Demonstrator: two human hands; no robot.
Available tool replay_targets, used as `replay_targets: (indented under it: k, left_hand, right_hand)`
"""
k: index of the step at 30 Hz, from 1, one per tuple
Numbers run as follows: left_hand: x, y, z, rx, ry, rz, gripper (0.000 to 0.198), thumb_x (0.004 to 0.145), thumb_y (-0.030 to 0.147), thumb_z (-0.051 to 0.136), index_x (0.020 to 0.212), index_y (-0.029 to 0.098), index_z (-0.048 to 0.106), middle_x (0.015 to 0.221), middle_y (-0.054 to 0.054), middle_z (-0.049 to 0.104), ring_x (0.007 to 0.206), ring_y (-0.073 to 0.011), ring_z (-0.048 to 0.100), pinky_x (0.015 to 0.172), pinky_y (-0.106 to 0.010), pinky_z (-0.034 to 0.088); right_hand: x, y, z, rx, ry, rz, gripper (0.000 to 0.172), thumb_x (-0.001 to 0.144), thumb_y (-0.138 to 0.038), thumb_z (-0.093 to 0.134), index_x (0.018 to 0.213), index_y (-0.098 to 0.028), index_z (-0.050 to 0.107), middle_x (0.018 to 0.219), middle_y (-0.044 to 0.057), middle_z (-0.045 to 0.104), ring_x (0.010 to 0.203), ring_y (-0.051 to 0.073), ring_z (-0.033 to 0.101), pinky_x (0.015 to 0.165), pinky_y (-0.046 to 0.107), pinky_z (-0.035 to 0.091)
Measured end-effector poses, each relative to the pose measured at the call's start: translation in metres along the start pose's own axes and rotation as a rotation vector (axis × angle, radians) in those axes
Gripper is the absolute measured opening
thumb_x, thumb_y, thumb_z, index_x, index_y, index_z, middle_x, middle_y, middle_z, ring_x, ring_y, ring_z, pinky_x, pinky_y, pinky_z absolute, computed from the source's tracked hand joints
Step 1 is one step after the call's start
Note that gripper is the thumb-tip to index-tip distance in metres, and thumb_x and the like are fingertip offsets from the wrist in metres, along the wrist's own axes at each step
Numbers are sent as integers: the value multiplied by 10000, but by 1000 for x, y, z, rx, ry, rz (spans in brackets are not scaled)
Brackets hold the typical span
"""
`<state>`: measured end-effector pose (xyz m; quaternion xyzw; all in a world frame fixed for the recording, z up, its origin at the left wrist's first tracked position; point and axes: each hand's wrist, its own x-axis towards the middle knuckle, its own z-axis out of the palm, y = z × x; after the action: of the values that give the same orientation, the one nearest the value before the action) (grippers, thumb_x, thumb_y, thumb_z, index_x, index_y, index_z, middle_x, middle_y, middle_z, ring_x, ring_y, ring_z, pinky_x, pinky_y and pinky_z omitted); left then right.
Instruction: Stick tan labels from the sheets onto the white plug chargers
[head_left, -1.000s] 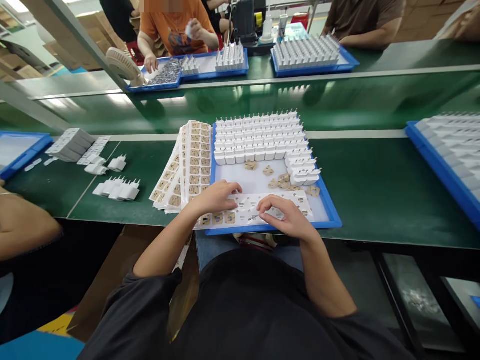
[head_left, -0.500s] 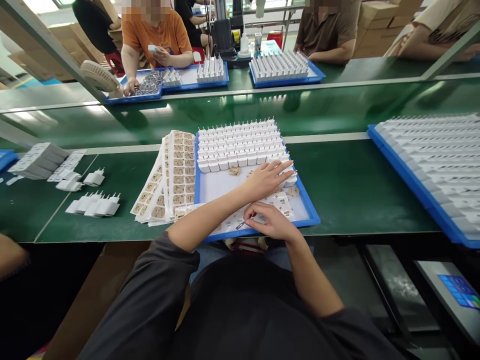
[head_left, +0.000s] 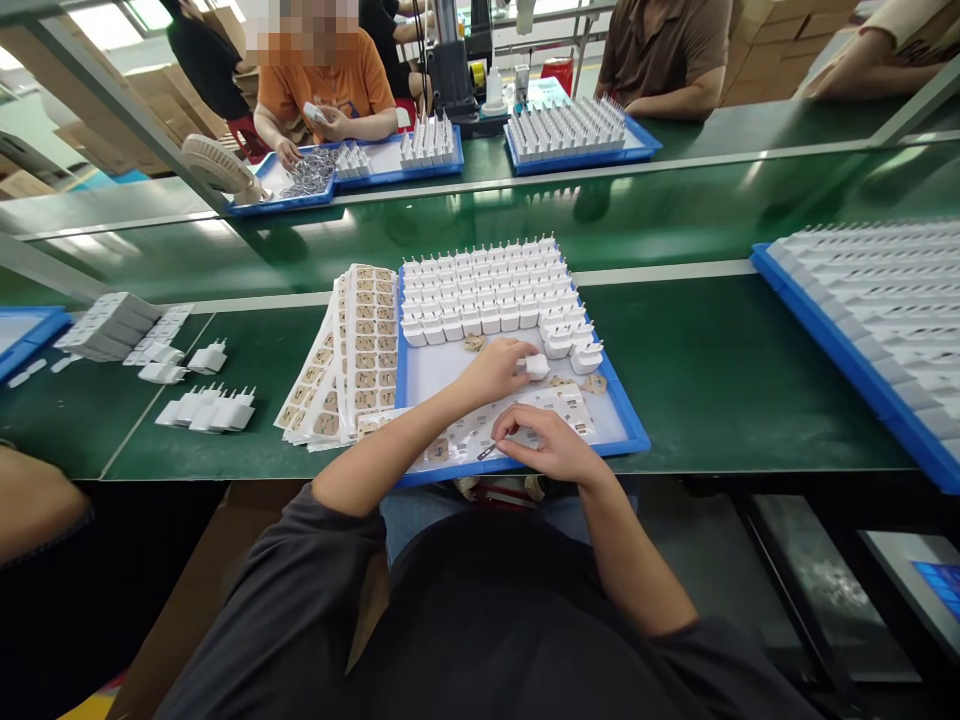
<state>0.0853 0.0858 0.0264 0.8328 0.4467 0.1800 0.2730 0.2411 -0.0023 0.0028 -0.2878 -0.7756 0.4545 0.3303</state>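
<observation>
Green bench beneath, outstretched left hand pinches a white plug; curled right hand, a thin tool.

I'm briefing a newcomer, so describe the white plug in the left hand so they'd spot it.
On the green bench, find the central blue tray. On the near side of its plug rows, the left hand holds the white plug. Its neighbours stand pins-up; it alone is held.
</observation>
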Motion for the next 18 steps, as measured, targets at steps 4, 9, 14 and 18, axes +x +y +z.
replay_targets:
  k: [4, 9, 14, 18]
  left_hand:
    - [-47, -6, -26, -468, 87, -102, 400, 808, 303, 750, 1165, 185, 613, 1242, -107, 653, 1136, -242, 622, 886, -338, 556]
    - [-99, -12, -20, -829, 140, -171, 535, 767, 324, 805, 1239, 214, 577, 1222, -106, 656, 1135, -234, 638, 948, -366, 550]
    - [-112, -15, 1, -808, 207, -187, 459, 767, 345, 802, 1127, 211, 552, 1175, -98, 659, 1101, -226, 658, 921, -373, 569]
    - [-113, -10, 8, -603, 305, -171, 413, 809, 325, 763, 1085, 226, 472, 1340, -125, 624, 1196, -227, 633, 959, -398, 561]
  right_hand:
    - [-1, 1, 0, 111, 115, -23, 90, 958, -283, 616, 920, -207, 643, 907, 40, 679, 865, 175, 637, 809, 326, 518]
    - [2, 3, 3, 297, 244, -19, 139, 950, -350, 645, 920, -215, 639, 882, 36, 672, 849, 174, 651, 795, 332, 537]
    - [13, 2, 13, 412, 368, -1, 226, 893, -430, 710, 873, -220, 631, 839, 24, 642, 766, 162, 637, 715, 317, 545]
    - [18, -1, 22, 409, 456, 41, 254, 875, -465, 721, 852, -228, 633, 816, 18, 625, 749, 160, 619, 697, 312, 541]
